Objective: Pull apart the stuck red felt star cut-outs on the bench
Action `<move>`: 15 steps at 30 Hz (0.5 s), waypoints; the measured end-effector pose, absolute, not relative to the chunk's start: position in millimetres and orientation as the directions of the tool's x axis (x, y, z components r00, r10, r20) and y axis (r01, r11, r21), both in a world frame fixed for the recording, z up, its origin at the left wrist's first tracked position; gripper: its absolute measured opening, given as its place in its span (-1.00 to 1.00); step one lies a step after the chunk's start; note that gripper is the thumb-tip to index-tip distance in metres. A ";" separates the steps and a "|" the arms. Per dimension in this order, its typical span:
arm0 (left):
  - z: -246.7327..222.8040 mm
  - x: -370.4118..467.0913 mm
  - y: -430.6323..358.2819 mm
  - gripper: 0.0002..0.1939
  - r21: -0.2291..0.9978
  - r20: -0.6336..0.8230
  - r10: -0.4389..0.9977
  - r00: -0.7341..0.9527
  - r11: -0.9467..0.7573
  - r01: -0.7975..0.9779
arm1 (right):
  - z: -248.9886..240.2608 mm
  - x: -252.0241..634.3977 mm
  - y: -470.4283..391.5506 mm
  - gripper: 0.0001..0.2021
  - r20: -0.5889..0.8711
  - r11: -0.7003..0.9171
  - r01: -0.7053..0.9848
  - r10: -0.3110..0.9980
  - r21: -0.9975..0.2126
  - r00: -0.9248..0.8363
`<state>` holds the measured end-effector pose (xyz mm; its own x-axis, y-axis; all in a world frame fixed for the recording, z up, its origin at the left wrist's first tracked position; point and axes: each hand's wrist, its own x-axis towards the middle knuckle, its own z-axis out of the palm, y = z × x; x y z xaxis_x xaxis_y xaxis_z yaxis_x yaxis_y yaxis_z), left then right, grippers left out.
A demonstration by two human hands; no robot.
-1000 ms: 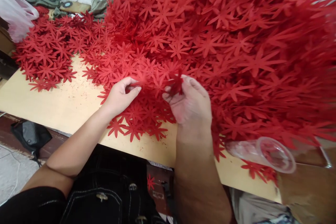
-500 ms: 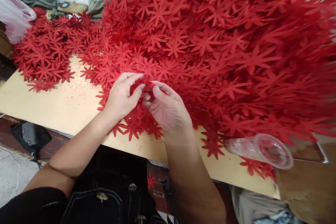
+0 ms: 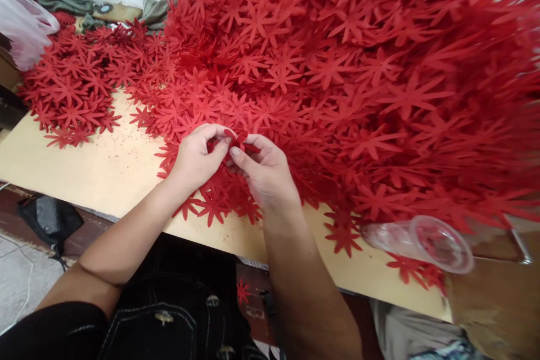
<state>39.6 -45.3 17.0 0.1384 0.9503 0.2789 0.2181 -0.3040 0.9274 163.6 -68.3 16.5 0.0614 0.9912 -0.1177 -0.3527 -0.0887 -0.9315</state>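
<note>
Between my hands is a small red flower-shaped piece (image 3: 239,139), its petals partly hidden by fingers. My left hand (image 3: 198,154) pinches its left side between thumb and forefinger. From the right, my right hand (image 3: 268,169) closes thumb and fingers on the same piece, the fingertips of both hands nearly meeting. Behind and below them spreads a large heap of red many-petalled pieces (image 3: 333,73), piled high towards the right. A smaller pile of the same pieces (image 3: 70,87) lies at the left.
The pale tabletop (image 3: 122,163) carries small red scraps. A clear plastic cup (image 3: 441,244) lies on its side at the right front. A white plastic bag (image 3: 25,22) hangs at the far left, and a black pouch (image 3: 50,219) sits below the table edge.
My right hand has turned and shifted slightly left, its thumb now lower. The left fingers have curled in, and the red piece between the hands shows more clearly.
</note>
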 end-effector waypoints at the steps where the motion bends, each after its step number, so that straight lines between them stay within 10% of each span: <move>1: 16.9 39.6 -44.8 -0.90 0.937 0.264 0.955 0.136 -0.287 0.200 | 16.7 164.0 -68.1 -0.58 -0.121 -0.093 -0.337 0.991 -0.937 0.063; 15: 20.0 40.1 -42.8 -0.90 0.982 0.180 0.973 0.141 -0.186 0.032 | 19.9 166.9 -68.1 -0.78 0.036 0.039 -0.053 0.997 -0.998 0.068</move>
<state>40.1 -42.8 20.0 0.1413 0.9734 0.1801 0.0322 -0.1864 0.9819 166.9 -68.1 19.9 0.0676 0.9971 0.0356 -0.0525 0.0391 -0.9979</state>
